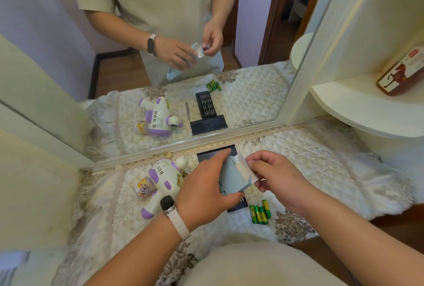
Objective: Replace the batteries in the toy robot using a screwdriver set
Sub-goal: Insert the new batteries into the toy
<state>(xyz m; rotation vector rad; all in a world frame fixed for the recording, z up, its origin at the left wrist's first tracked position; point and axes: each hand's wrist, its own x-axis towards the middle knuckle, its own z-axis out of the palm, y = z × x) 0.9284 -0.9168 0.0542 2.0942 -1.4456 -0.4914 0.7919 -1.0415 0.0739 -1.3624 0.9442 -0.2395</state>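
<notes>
A white and purple toy robot (161,179) lies on its side on the quilted cloth, left of my hands. My left hand (206,188) grips a grey-blue packet (231,179) above a black screwdriver set case (238,206). My right hand (273,175) pinches the packet's pale torn-open flap (242,167) at its top. Several green batteries (259,214) lie together on the cloth just right of the case. The mirror shows the case's open tray of bits and a slim screwdriver beside it; my hands hide these in the direct view.
A large mirror (252,21) leans at the back of the dresser top. A quilted cream cloth (321,159) covers the surface. To the right stands a curved white shelf (358,111) holding a red and white box (403,72).
</notes>
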